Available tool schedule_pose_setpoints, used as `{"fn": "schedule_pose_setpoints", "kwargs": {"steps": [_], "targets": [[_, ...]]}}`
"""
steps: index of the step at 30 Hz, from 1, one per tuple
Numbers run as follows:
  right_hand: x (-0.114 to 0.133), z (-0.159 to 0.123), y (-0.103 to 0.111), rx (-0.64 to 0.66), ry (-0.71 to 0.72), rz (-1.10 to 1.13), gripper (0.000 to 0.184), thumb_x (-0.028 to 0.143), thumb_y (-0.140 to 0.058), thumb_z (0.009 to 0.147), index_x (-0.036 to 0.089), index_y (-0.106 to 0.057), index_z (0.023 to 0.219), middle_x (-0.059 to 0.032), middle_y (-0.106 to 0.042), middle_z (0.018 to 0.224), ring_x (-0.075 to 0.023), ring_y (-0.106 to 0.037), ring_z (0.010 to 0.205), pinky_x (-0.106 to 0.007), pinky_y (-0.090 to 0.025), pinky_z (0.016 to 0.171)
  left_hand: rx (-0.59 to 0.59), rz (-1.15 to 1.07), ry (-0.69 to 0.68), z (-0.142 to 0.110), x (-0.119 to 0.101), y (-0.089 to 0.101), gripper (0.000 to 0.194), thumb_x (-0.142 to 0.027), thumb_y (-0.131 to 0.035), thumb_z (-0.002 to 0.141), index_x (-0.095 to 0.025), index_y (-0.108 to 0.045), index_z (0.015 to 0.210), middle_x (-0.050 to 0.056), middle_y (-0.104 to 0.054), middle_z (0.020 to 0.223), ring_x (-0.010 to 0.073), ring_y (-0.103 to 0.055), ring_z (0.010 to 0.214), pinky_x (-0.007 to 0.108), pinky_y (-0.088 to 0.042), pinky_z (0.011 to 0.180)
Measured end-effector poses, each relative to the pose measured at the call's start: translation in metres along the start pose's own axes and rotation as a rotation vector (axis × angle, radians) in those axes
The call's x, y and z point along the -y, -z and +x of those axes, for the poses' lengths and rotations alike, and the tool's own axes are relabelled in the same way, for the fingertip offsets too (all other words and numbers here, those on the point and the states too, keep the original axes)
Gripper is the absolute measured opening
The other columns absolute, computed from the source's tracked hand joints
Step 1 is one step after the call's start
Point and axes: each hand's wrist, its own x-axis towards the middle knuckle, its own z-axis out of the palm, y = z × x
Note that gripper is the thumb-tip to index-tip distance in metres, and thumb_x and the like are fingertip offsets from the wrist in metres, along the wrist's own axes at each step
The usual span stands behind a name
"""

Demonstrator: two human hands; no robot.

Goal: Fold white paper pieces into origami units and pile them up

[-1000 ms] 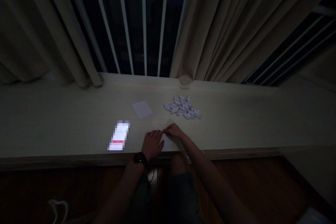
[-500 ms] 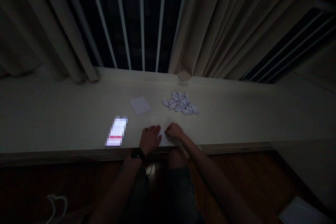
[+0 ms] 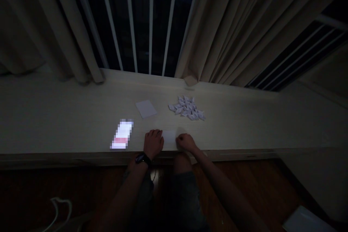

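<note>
A white sheet of paper (image 3: 169, 137) lies on the pale ledge between my hands, close to its front edge. My left hand (image 3: 153, 143) rests flat with fingers stretched out over the paper's left end; a dark band circles that wrist. At the right end, my right hand (image 3: 186, 142) is closed, its fingers curled in against the paper's edge. Exactly how the fingertips meet the paper is too dark to see. Beyond my hands sits a cluster of several small folded paper pieces (image 3: 187, 108). A flat square of white paper (image 3: 146, 109) lies to their left.
A lit phone (image 3: 121, 134), its screen pixelated, lies left of my left hand. Beige curtains (image 3: 214, 32) and a barred window (image 3: 141, 25) stand behind the ledge (image 3: 239, 123). Below are my knees, a wooden floor (image 3: 244, 181) and a pale object (image 3: 307, 219) at lower right.
My right hand has moved to the right, away from the left hand, and more of the paper shows between them. My left hand has shifted slightly left. The view has tilted a little.
</note>
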Motion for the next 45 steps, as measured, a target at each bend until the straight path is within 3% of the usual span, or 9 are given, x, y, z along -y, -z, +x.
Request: {"fn": "schedule_pose_setpoints", "kwargs": {"steps": [3, 6, 11, 18, 23, 29, 35, 41, 45], "targets": [[0.016, 0.0, -0.017, -0.264, 0.198, 0.006, 0.03, 0.027, -0.044, 0.091, 0.02, -0.067, 0.108, -0.0087, -0.067, 0.109, -0.0182, -0.059, 0.102, -0.028, -0.04, 0.092, 0.01, 0.0, -0.018, -0.002, 0.001, 0.0, 0.036, -0.027, -0.042, 0.09, -0.021, -0.055, 0.122, 0.011, -0.058, 0.115, 0.0275, -0.046, 0.109, 0.044, -0.035, 0.09], [0.033, 0.004, -0.034, -0.346, 0.329, -0.032, 0.034, 0.028, -0.043, 0.093, 0.022, -0.059, 0.122, -0.008, -0.058, 0.128, -0.0195, -0.049, 0.118, -0.036, -0.033, 0.104, 0.014, 0.006, -0.029, -0.002, 0.002, 0.0, 0.033, -0.026, -0.042, 0.09, -0.021, -0.057, 0.119, 0.011, -0.057, 0.111, 0.0263, -0.046, 0.106, 0.043, -0.036, 0.088], [0.04, 0.004, -0.046, -0.378, 0.309, -0.072, 0.038, 0.033, -0.041, 0.095, 0.023, -0.053, 0.129, -0.0086, -0.053, 0.133, -0.022, -0.043, 0.125, -0.041, -0.029, 0.106, 0.014, 0.025, -0.035, -0.002, 0.001, 0.001, 0.031, -0.025, -0.041, 0.09, -0.02, -0.058, 0.116, 0.011, -0.057, 0.112, 0.0264, -0.046, 0.105, 0.044, -0.036, 0.087], [0.011, 0.0, -0.034, -0.423, 0.209, -0.095, 0.039, 0.033, -0.041, 0.095, 0.022, -0.052, 0.129, -0.0097, -0.051, 0.135, -0.0237, -0.039, 0.128, -0.043, -0.028, 0.106, 0.021, 0.034, -0.012, -0.002, -0.001, 0.002, 0.033, -0.022, -0.042, 0.089, -0.021, -0.058, 0.118, 0.011, -0.057, 0.116, 0.0275, -0.045, 0.109, 0.046, -0.036, 0.088], [-0.004, 0.006, -0.038, -0.519, 0.183, -0.018, 0.036, 0.028, -0.039, 0.094, 0.019, -0.057, 0.124, -0.0112, -0.054, 0.13, -0.0235, -0.043, 0.124, -0.042, -0.029, 0.106, 0.011, 0.028, -0.014, -0.002, 0.0, 0.002, 0.033, -0.023, -0.04, 0.09, -0.023, -0.059, 0.117, 0.01, -0.057, 0.115, 0.0265, -0.046, 0.108, 0.045, -0.036, 0.089], [-0.018, 0.003, -0.043, -0.68, -0.075, 0.19, 0.043, 0.029, -0.028, 0.096, 0.009, -0.062, 0.112, -0.0159, -0.065, 0.107, -0.0235, -0.055, 0.103, -0.037, -0.039, 0.095, 0.015, 0.03, -0.061, -0.003, -0.002, 0.002, 0.035, -0.031, -0.041, 0.091, -0.021, -0.057, 0.121, 0.011, -0.057, 0.117, 0.0282, -0.045, 0.11, 0.046, -0.035, 0.091], [0.0, -0.001, -0.034, -0.604, -0.108, 0.103, 0.037, 0.027, -0.033, 0.094, 0.013, -0.062, 0.112, -0.0133, -0.066, 0.106, -0.0217, -0.058, 0.097, -0.033, -0.038, 0.091, 0.047, 0.034, -0.123, -0.004, -0.004, 0.001, 0.037, -0.04, -0.045, 0.09, -0.023, -0.056, 0.121, 0.011, -0.056, 0.118, 0.0281, -0.044, 0.111, 0.045, -0.034, 0.092], [0.043, 0.008, -0.017, -0.284, -0.218, -0.016, 0.032, 0.035, -0.055, 0.082, 0.013, -0.062, 0.104, -0.018, -0.064, 0.101, -0.0255, -0.061, 0.09, -0.034, -0.042, 0.077, 0.042, 0.023, -0.11, -0.004, 0.0, -0.002, 0.041, -0.047, -0.048, 0.088, -0.023, -0.056, 0.121, 0.01, -0.056, 0.116, 0.0271, -0.045, 0.109, 0.043, -0.033, 0.092], [0.052, 0.016, -0.013, -0.196, -0.336, 0.038, 0.042, 0.041, -0.059, 0.077, 0.014, -0.06, 0.11, -0.0179, -0.064, 0.101, -0.0282, -0.061, 0.095, -0.035, -0.044, 0.077, 0.05, 0.005, -0.108, -0.004, 0.002, -0.003, 0.044, -0.048, -0.052, 0.086, -0.023, -0.056, 0.122, 0.01, -0.056, 0.117, 0.0273, -0.045, 0.11, 0.043, -0.033, 0.091]]}}
